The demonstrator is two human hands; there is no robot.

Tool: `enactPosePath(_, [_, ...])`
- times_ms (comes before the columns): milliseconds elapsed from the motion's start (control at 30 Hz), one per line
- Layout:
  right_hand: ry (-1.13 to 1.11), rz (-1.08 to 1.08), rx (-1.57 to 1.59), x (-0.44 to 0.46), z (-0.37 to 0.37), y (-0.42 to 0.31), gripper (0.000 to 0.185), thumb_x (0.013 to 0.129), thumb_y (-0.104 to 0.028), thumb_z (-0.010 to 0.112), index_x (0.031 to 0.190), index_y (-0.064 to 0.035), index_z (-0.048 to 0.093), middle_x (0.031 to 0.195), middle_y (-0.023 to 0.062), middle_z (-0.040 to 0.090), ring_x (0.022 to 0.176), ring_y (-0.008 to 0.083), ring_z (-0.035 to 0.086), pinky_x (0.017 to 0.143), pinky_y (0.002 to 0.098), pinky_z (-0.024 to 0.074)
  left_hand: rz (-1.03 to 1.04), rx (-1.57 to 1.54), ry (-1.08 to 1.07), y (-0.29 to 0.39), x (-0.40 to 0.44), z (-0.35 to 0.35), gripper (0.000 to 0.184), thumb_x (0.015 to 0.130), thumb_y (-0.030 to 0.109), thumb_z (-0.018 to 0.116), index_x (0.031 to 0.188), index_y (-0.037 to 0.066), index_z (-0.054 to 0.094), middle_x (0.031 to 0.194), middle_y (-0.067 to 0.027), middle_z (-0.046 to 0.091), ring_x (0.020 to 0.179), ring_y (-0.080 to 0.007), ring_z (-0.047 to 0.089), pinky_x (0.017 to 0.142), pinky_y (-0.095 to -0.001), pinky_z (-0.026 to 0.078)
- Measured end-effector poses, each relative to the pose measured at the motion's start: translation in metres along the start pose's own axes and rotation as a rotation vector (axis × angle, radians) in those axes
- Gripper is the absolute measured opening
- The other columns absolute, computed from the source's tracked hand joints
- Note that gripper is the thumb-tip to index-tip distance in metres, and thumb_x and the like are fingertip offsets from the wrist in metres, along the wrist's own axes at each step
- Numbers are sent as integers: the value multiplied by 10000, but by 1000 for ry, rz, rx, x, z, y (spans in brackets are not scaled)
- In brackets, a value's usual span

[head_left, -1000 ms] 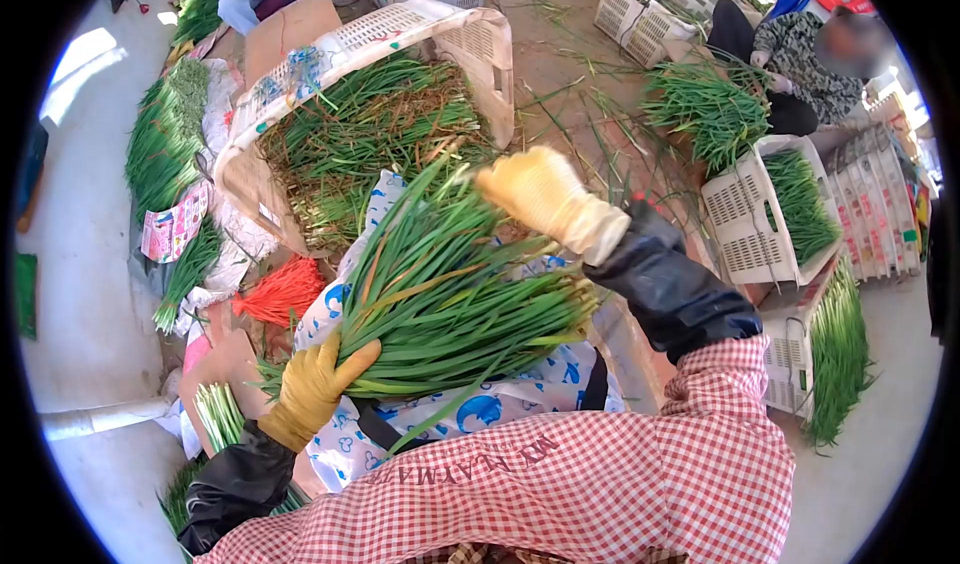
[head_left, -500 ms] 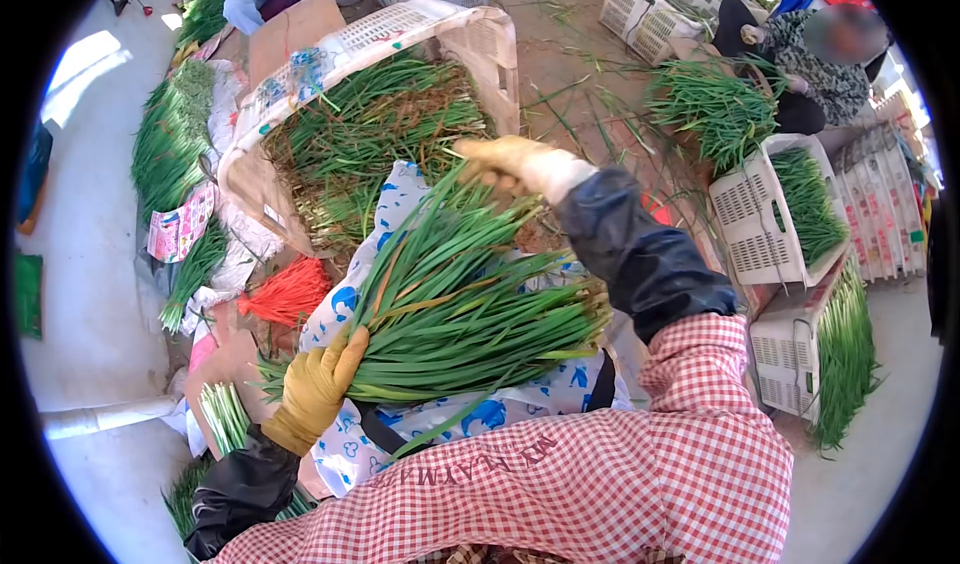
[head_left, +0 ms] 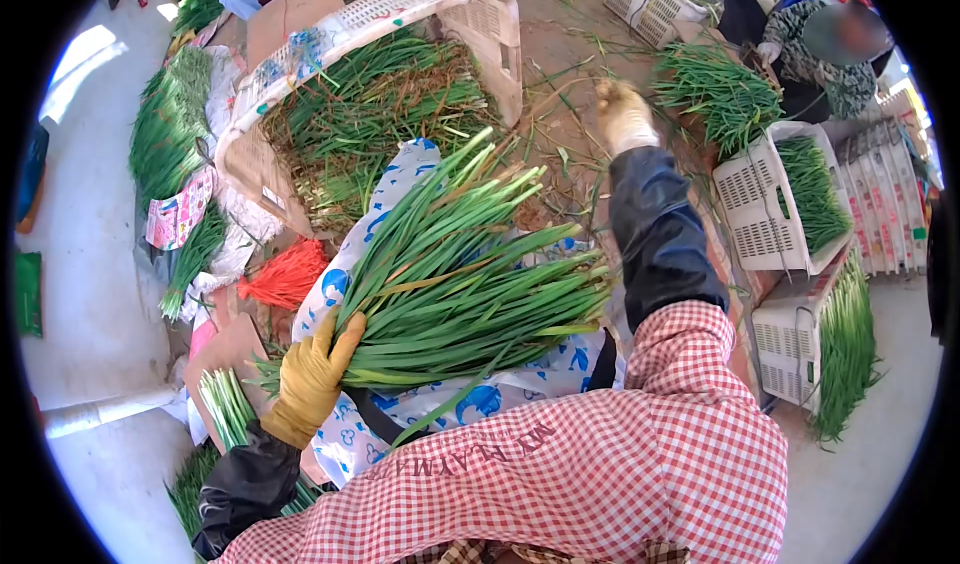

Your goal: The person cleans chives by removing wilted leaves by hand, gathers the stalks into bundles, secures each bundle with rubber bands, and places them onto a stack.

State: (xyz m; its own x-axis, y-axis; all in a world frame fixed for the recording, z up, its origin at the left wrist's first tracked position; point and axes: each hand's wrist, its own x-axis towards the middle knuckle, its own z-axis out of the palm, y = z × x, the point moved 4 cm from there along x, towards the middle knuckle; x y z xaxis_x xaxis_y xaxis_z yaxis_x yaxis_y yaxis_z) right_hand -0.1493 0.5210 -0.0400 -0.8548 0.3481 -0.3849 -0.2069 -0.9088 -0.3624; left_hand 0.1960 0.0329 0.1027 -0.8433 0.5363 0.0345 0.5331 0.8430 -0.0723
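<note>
Right now, left hand (head_left: 312,379) grips 1 end of the green bunch (head_left: 470,309), which lies fanned across the patterned cloth (head_left: 402,182). Right hand (head_left: 625,116) is well apart, fingers curled; can't tell contents. Slack left grip could let stems slide off.

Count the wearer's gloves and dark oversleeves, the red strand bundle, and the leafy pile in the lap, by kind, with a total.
Gloves: 2
Dark oversleeves: 2
Red bundle: 1
Leafy pile: 1
Total: 6
</note>
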Motion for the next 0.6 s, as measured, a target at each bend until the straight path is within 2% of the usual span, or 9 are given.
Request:
enactPosePath(33, [-26, -160, -703, -33, 3, -38, 97, 891, -116, 544, 951, -51, 584, 865, 93, 643, 719, 187, 612, 574, 283, 487, 0, -7, 9, 0, 1, 1, 665, 726, 19, 594, 1358, 197, 490, 1292, -129, 545, 691, -264, 576, 627, -356, 493])
enactPosePath(100, [-106, -78, -1331, -6, -12, -33, 358, 895, -302, 612, 1060, 16, 606, 1084, 182, 659, 1017, 267, 633, 712, 334, 516, -2, -47, 10, -3, 3, 4, 670, 723, 20, 600, 1360, 195, 490, 1299, -139, 538, 703, -282, 577, 637, -370, 492])
enactPosePath(167, [-525, -93, -1872, -138, 60, 5, 593, 852, -412, 665, 1254, 11, 562, 1168, 131, 649, 1060, 230, 602, 937, 335, 447, 8, -92, -8, -2, 7, 8, 675, 720, 20, 606, 1362, 192, 489, 1306, -149, 532, 716, -300, 578, 647, -383, 491])
enactPosePath(233, [-865, 111, -2112, -173, 57, 57, 547, 838, -450, 656, 1180, -22, 645, 1078, 112, 685, 963, 240, 620, 885, 364, 472, 13, -156, 61, -1, 14, 7, 671, 728, 29, 619, 1367, 184, 486, 1318, -179, 517, 734, -339, 574, 661, -413, 486])
enactPosePath(300, [-1149, 215, -2042, -204, 63, 90, 391, 836, -393, 668, 1010, -47, 718, 951, 81, 708, 858, 200, 628, 813, 325, 488, -4, -227, 41, 2, 17, 12, 687, 733, 23, 632, 1383, 171, 469, 1332, -203, 500, 830, -386, 595, 714, -447, 493])
enactPosePath(400, [-829, 352, -1688, -197, 62, 89, 315, 804, -359, 660, 818, -52, 728, 841, 70, 694, 786, 155, 610, 698, 303, 471, -108, -452, 16, 7, 14, 24, 736, 738, -7, 625, 1423, 162, 417, 1323, -218, 490, 988, -428, 592, 814, -461, 495])
enactPosePath(433, [-784, 174, -1738, -164, 44, 93, 338, 852, -369, 590, 834, -60, 728, 883, 111, 705, 794, 229, 649, 714, 375, 492, -108, -449, 11, 10, 12, 25, 736, 738, -7, 625, 1423, 162, 417, 1323, -218, 490, 988, -428, 592, 814, -461, 495])
enactPosePath(500, [-472, -511, -2223, -140, 48, 68, 396, 886, -397, 509, 857, -67, 726, 923, 160, 701, 854, 327, 662, 757, 455, 497, -205, -420, -73, 15, 9, 29, 761, 742, -9, 614, 1442, 179, 383, 1276, -214, 512, 967, -421, 597, 795, -454, 501])
enactPosePath(600, [-197, -568, -2307, -104, 39, 5, 421, 885, -410, 477, 882, -60, 712, 933, 211, 673, 907, 381, 638, 809, 472, 487, -253, -411, -86, 15, 6, 32, 771, 750, -12, 597, 1454, 192, 358, 1235, -208, 526, 965, -415, 596, 775, -455, 504])
